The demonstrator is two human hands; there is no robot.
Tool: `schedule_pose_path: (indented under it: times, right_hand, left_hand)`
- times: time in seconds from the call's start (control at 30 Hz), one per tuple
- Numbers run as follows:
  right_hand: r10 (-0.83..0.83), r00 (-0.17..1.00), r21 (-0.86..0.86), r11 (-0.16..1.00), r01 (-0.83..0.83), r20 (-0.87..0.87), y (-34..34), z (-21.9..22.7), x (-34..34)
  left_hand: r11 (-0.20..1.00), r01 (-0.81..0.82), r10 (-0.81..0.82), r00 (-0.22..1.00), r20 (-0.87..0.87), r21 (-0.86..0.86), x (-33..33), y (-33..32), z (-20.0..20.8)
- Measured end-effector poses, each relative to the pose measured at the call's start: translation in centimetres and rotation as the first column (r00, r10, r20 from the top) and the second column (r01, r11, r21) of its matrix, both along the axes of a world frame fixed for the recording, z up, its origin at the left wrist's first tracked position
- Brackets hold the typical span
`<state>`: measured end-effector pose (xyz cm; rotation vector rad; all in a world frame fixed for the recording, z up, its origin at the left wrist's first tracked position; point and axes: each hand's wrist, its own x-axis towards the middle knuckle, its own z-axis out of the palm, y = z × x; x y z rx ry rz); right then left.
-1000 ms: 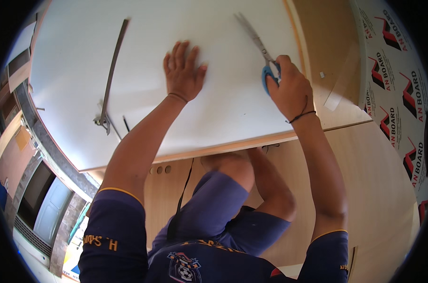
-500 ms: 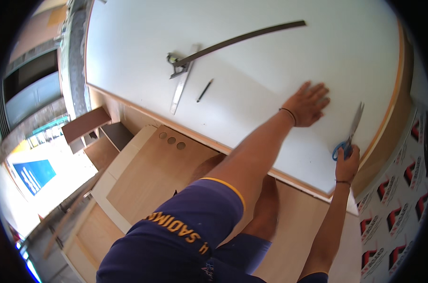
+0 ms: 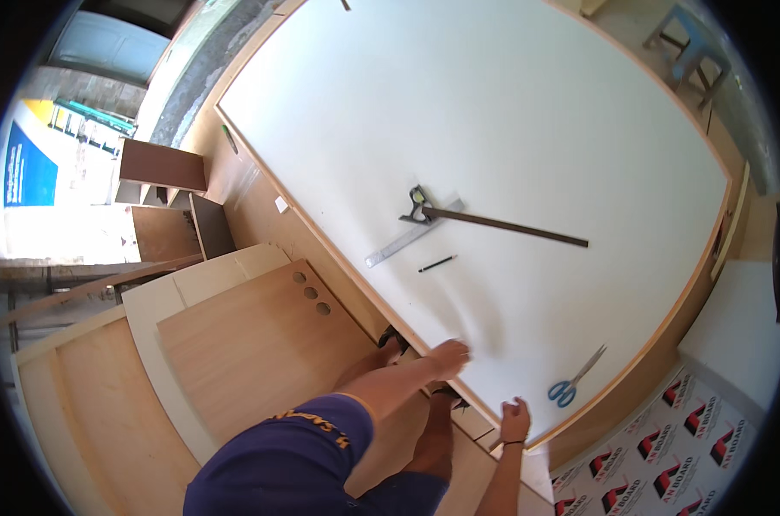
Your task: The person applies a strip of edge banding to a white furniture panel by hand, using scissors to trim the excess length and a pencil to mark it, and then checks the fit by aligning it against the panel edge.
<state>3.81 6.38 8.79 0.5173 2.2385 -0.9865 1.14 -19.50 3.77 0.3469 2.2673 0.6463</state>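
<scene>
My left hand (image 3: 448, 359) is over the near edge of the large white board (image 3: 527, 129), its fingers smeared by motion. By the board's near right corner, my right hand (image 3: 515, 421) has its fingers bent but apart, with nothing seen in them. Blue-handled scissors (image 3: 564, 392) lie on the board just right of that hand, blades pointing away. Farther in lie a combination square (image 3: 398, 244), a dark narrow strip (image 3: 527, 231) with one end against the square, and a dark pencil (image 3: 438, 263).
Wood-coloured edging frames the board. Left of me sits a wood panel (image 3: 235, 344) with three round holes. Brown boxes (image 3: 162, 163) stand beyond it, and a green-handled tool (image 3: 229, 138) is beside the board's left edge. A blue stool (image 3: 695, 47) is at the far right.
The scissors have left my right hand and lie on the board. My left hand has lifted from its flat spread and drawn back to the near edge. The view has turned.
</scene>
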Motion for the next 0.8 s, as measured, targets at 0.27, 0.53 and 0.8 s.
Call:
schedule_pose_path:
  times: [0.27, 0.53, 0.8]
  right_hand:
    - [-0.027, 0.961, -0.278, 0.955, 0.106, 0.274, -1.0, 2.7, 5.6]
    - [-0.087, 0.813, 0.007, 0.995, 0.101, 0.576, 12.6, 4.2, 17.7]
    - [0.970, 0.240, 0.096, 0.236, -0.967, 0.041, 3.4, 7.7, 6.3]
  left_hand:
    - [0.653, -0.708, 0.757, 0.615, 0.219, -0.269, 27.5, -17.6, 8.8]
    - [0.264, -0.725, 0.965, 0.205, 0.166, -0.636, 23.4, -17.7, 28.0]
    - [-0.050, -0.659, 0.997, -0.075, 0.000, -0.750, 30.4, -23.9, 27.8]
